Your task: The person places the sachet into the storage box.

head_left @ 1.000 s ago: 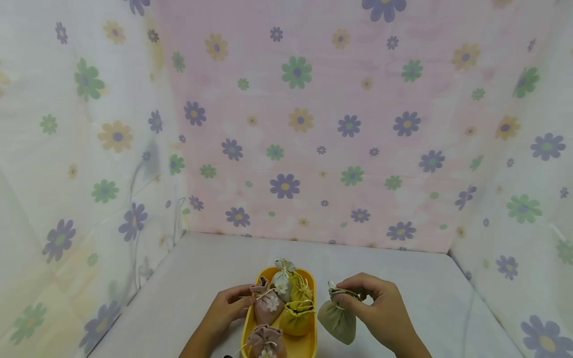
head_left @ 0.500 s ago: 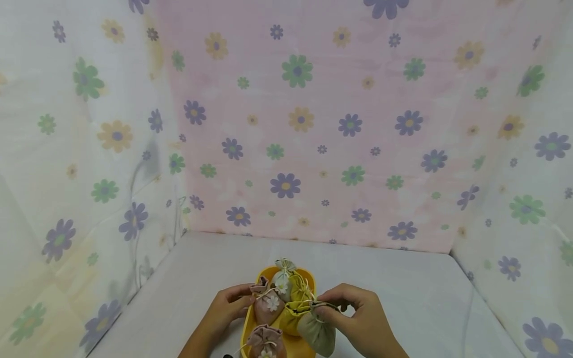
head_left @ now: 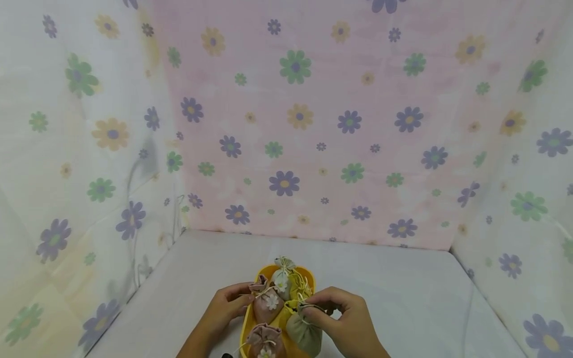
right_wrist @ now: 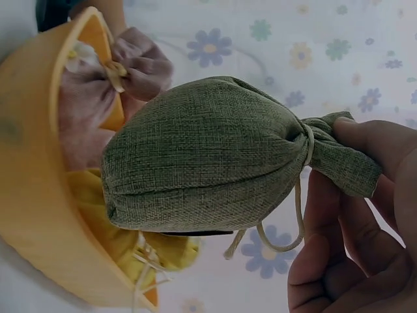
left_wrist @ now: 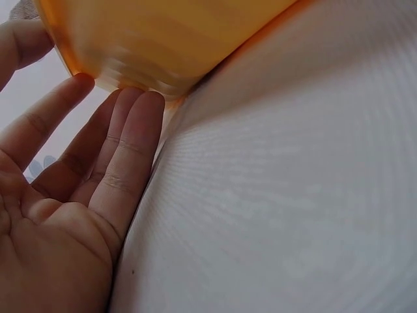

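My right hand [head_left: 346, 318] pinches a green cloth drawstring pouch [head_left: 305, 332] by its gathered neck. In the right wrist view the pouch [right_wrist: 202, 153] hangs full and rounded, its cord tied below the fingers. It overlaps the right side of a yellow tray [head_left: 247, 328]. My left hand [head_left: 228, 308] is at the tray's left side; in the left wrist view its extended fingers [left_wrist: 130, 143] touch the tray's outer wall [left_wrist: 163, 39]. Inside the tray are a pink pouch [head_left: 267, 308] with a white flower, another pink pouch [head_left: 264, 338] nearer me, a pale pouch [head_left: 282, 281] and yellow pouches [head_left: 297, 286].
The tray stands on a white tabletop [head_left: 215, 253]. Flower-print cloth [head_left: 322, 99] encloses the back and both sides. A small dark object [head_left: 227, 355] shows at the bottom edge, left of the tray.
My right hand has carried the green pouch leftward, from beside the tray to over its right side, covering part of a yellow pouch. The left hand has stayed at the tray's side.
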Action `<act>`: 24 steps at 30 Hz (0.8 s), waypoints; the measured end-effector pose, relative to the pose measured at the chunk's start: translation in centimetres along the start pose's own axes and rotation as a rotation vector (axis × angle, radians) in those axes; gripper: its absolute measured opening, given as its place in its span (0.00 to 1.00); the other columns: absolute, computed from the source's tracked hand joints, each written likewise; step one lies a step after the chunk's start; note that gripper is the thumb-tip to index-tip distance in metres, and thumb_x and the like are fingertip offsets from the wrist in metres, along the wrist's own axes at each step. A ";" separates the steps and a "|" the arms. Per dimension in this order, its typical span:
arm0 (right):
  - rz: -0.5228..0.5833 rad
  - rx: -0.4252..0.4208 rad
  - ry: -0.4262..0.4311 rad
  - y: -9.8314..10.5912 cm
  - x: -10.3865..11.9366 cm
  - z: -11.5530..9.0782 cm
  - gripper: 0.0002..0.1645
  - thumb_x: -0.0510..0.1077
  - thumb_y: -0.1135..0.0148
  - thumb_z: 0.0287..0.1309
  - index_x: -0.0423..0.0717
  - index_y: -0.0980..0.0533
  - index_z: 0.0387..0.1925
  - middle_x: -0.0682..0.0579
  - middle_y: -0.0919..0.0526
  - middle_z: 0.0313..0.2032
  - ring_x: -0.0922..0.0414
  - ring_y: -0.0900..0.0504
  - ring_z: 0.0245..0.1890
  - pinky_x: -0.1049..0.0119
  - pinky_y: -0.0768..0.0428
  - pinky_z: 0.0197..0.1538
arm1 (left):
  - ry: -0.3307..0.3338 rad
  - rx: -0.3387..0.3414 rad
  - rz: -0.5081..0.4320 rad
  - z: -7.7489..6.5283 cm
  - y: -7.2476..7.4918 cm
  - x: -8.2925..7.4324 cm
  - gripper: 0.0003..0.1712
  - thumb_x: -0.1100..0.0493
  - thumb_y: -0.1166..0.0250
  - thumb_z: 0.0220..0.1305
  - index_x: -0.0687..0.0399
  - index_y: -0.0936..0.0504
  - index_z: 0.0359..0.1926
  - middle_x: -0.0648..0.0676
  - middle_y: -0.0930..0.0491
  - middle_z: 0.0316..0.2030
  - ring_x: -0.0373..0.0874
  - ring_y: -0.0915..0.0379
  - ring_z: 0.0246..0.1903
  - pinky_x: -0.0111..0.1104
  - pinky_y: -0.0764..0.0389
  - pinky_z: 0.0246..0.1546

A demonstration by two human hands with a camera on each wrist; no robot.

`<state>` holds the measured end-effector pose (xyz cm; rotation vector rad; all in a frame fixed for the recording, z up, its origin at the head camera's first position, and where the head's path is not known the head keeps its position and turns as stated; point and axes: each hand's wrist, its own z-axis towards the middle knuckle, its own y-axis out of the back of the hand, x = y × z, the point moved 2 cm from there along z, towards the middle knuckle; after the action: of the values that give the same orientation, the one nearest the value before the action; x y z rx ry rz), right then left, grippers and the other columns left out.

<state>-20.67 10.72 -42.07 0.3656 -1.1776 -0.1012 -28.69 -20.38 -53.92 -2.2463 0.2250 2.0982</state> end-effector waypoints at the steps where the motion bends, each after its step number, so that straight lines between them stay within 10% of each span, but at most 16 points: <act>1: -0.003 0.007 -0.003 -0.3 -0.1 0.0 0.05 0.54 0.26 0.60 0.63 0.13 0.38 0.59 0.12 0.35 0.59 0.18 0.31 0.67 0.17 0.36 | -0.002 -0.001 0.002 0.0 0.1 0.0 0.28 0.51 0.31 0.69 0.60 0.20 0.65 0.59 0.16 0.58 0.47 0.18 0.55 0.40 0.11 0.51; 17: -0.058 -0.028 0.115 -1.9 -1.3 0.0 0.05 0.52 0.25 0.60 0.65 0.14 0.38 0.61 0.12 0.35 0.63 0.18 0.31 0.68 0.16 0.37 | -0.010 -0.008 0.022 0.1 0.1 0.2 0.29 0.49 0.31 0.68 0.58 0.19 0.65 0.59 0.16 0.58 0.48 0.18 0.55 0.39 0.11 0.50; 24: -0.122 0.094 0.210 -2.6 -2.6 0.1 0.04 0.53 0.29 0.64 0.65 0.15 0.40 0.65 0.14 0.35 0.67 0.18 0.32 0.69 0.16 0.35 | -0.017 -0.005 0.026 0.0 0.0 0.2 0.29 0.49 0.31 0.69 0.59 0.20 0.65 0.60 0.17 0.57 0.47 0.17 0.54 0.39 0.11 0.49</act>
<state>-21.42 8.91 -45.18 0.5190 -0.9544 -0.1113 -28.64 -20.45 -54.12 -2.2396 0.2495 2.1324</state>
